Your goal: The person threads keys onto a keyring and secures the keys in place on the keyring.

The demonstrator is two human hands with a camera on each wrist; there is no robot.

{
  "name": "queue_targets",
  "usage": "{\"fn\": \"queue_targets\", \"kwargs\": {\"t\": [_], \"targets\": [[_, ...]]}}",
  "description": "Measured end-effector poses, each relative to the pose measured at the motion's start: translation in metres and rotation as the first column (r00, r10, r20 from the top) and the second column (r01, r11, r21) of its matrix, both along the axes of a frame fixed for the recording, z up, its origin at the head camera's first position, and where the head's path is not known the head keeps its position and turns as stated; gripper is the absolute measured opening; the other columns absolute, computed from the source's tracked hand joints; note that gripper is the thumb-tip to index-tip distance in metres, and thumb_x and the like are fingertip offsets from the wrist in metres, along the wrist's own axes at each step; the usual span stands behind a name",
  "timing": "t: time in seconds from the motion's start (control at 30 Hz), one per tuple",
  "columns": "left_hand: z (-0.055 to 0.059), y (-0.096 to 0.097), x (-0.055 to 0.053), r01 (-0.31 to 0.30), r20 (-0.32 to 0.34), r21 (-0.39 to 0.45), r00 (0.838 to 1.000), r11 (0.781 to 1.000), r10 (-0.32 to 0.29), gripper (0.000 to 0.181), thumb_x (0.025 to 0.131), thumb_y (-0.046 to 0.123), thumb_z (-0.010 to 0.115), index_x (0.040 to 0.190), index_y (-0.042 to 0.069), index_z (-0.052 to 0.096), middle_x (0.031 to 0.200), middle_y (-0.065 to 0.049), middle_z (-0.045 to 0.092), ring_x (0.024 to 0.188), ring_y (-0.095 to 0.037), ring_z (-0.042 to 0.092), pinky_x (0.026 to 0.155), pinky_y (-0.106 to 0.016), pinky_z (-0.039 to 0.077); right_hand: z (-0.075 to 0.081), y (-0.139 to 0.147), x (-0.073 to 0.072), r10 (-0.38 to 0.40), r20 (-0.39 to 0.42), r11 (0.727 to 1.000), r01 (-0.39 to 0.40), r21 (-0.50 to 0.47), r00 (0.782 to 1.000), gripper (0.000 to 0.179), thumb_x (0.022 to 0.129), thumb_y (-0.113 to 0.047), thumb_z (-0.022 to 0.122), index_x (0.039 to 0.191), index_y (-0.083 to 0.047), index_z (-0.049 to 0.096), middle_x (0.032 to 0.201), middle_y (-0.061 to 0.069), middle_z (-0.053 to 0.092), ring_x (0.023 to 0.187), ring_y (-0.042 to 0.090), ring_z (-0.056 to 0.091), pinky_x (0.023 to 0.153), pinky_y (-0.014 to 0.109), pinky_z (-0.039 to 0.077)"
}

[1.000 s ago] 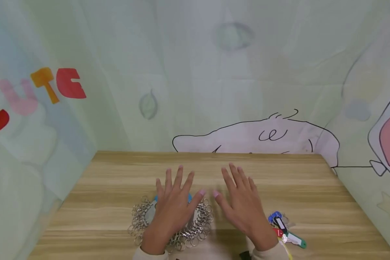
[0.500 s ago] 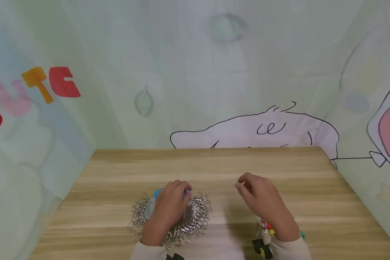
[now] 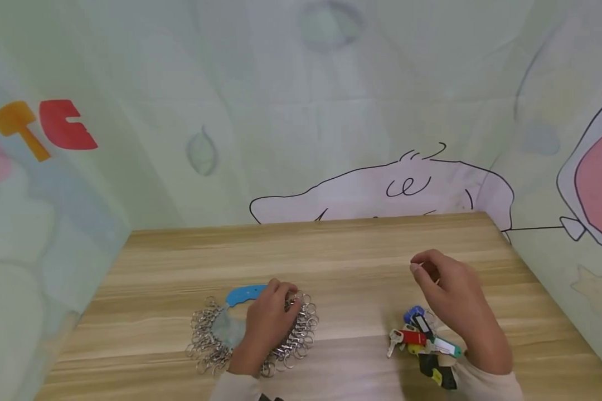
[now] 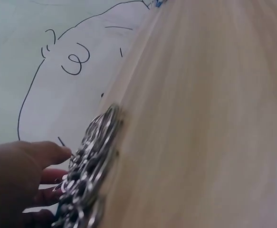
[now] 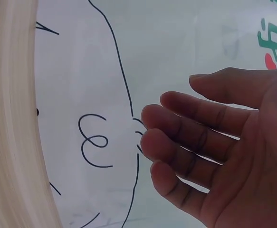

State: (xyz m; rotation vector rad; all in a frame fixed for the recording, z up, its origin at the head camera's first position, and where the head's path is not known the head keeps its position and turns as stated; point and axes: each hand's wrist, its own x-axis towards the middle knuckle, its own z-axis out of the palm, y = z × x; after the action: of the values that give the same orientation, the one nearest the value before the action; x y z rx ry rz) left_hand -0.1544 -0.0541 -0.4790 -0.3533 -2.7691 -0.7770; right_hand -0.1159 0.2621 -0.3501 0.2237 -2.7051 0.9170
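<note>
A rounded grey key holder [image 3: 226,329] with a blue handle [image 3: 243,294] lies on the wooden table [image 3: 351,245], left of the middle in the head view. Many small metal rings [image 4: 88,166] hang around its edge. My left hand [image 3: 268,320] rests over its right part, fingers loosely bent, fingertips right at the metal rings in the left wrist view. Raised above the table on the right, my right hand [image 3: 459,298] has relaxed, slightly bent fingers with nothing in them. Beside its wrist lies a bunch of keys [image 3: 395,341] with red, blue, black, green and yellow tags.
A printed cloth [image 3: 281,139] with cartoon lines stands behind the table and along both sides. Black wrist bands show at both sleeves, the right band [image 3: 437,372] close by the keys.
Both hands have gone from spread flat to loosely bent. My right hand has moved right, uncovering the tagged keys. The left has stayed over the key holder, and the view has shifted slightly.
</note>
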Motion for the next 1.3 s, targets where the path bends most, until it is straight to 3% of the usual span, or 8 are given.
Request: {"fn": "queue_targets", "kwargs": {"t": [0.33, 0.53, 0.63, 0.73, 0.9, 0.97, 1.1, 1.3], "targets": [[-0.010, 0.004, 0.010, -0.080, -0.073, 0.036, 0.994, 0.996, 0.082, 0.021, 0.083, 0.029, 0.082, 0.100, 0.017, 0.076, 0.088, 0.007, 0.056, 0.072, -0.009, 0.056, 0.050, -0.026, 0.040, -0.014, -0.028, -0.007, 0.116, 0.021, 0.992, -0.115, -0.042, 0.993, 0.009, 0.099, -0.010, 0.062, 0.101, -0.007, 0.069, 0.076, -0.008, 0.062, 0.064, 0.012, 0.054, 0.060, 0.032, 0.046], [-0.013, 0.014, 0.011, -0.071, -0.041, 0.123, 0.996, 0.990, 0.077, 0.022, 0.085, 0.026, 0.081, 0.105, 0.018, 0.076, 0.103, 0.006, 0.067, 0.093, -0.016, 0.065, 0.066, -0.036, 0.051, -0.029, -0.043, -0.013, 0.227, 0.050, 0.969, -0.220, -0.114, 0.973, 0.008, 0.098, -0.007, 0.064, 0.101, -0.010, 0.070, 0.082, -0.012, 0.064, 0.070, 0.008, 0.057, 0.064, 0.030, 0.050], [-0.015, 0.019, 0.009, -0.050, -0.023, 0.160, 0.998, 0.986, 0.054, 0.022, 0.087, 0.025, 0.080, 0.107, 0.019, 0.076, 0.106, 0.006, 0.069, 0.099, -0.017, 0.066, 0.074, -0.041, 0.053, -0.039, -0.052, -0.020, 0.279, 0.058, 0.943, -0.263, -0.203, 0.958, 0.011, 0.098, -0.004, 0.063, 0.101, -0.011, 0.071, 0.083, -0.010, 0.066, 0.073, 0.009, 0.061, 0.065, 0.031, 0.052], [-0.016, 0.024, 0.008, -0.036, -0.015, 0.169, 0.999, 0.985, 0.039, 0.023, 0.088, 0.027, 0.079, 0.109, 0.020, 0.076, 0.106, 0.006, 0.070, 0.098, -0.017, 0.067, 0.074, -0.042, 0.053, -0.051, -0.061, -0.028, 0.315, 0.117, 0.906, -0.262, -0.334, 0.942, 0.014, 0.099, -0.003, 0.060, 0.100, -0.012, 0.070, 0.083, -0.005, 0.067, 0.073, 0.016, 0.063, 0.064, 0.033, 0.053], [-0.016, 0.024, 0.006, -0.024, 0.008, 0.173, 1.000, 0.985, 0.023, 0.023, 0.089, 0.028, 0.078, 0.110, 0.020, 0.076, 0.107, 0.006, 0.071, 0.096, -0.017, 0.068, 0.071, -0.041, 0.053, -0.074, -0.080, -0.043, 0.426, 0.234, 0.794, -0.237, -0.560, 0.874, 0.011, 0.099, -0.006, 0.059, 0.100, -0.002, 0.069, 0.085, 0.010, 0.067, 0.074, 0.025, 0.061, 0.066, 0.040, 0.054], [-0.015, 0.024, 0.002, -0.009, 0.017, 0.179, 1.000, 0.984, 0.006, 0.022, 0.089, 0.027, 0.078, 0.110, 0.019, 0.076, 0.106, 0.006, 0.071, 0.095, -0.017, 0.067, 0.072, -0.041, 0.053, -0.081, -0.085, -0.049, 0.448, 0.260, 0.766, -0.218, -0.605, 0.855, 0.012, 0.098, -0.005, 0.059, 0.101, 0.003, 0.067, 0.085, 0.014, 0.066, 0.072, 0.025, 0.059, 0.064, 0.039, 0.053], [-0.012, 0.027, -0.004, 0.006, 0.050, 0.196, 0.999, 0.981, -0.016, 0.025, 0.090, 0.026, 0.078, 0.110, 0.017, 0.069, 0.098, 0.007, 0.071, 0.085, -0.014, 0.066, 0.070, -0.037, 0.050, -0.092, -0.092, -0.058, 0.434, 0.301, 0.770, -0.176, -0.613, 0.849, 0.014, 0.095, -0.003, 0.060, 0.100, 0.007, 0.067, 0.083, 0.016, 0.065, 0.066, 0.020, 0.056, 0.059, 0.032, 0.049], [-0.009, 0.033, -0.010, 0.023, 0.037, 0.136, 0.999, 0.990, -0.029, 0.012, 0.087, 0.020, 0.080, 0.090, 0.017, 0.068, 0.088, 0.006, 0.067, 0.082, -0.013, 0.064, 0.069, -0.034, 0.052, -0.102, -0.093, -0.063, 0.410, 0.349, 0.772, -0.118, -0.625, 0.843, 0.015, 0.097, -0.006, 0.058, 0.103, 0.004, 0.068, 0.084, 0.013, 0.065, 0.069, 0.022, 0.057, 0.063, 0.037, 0.050]]}}
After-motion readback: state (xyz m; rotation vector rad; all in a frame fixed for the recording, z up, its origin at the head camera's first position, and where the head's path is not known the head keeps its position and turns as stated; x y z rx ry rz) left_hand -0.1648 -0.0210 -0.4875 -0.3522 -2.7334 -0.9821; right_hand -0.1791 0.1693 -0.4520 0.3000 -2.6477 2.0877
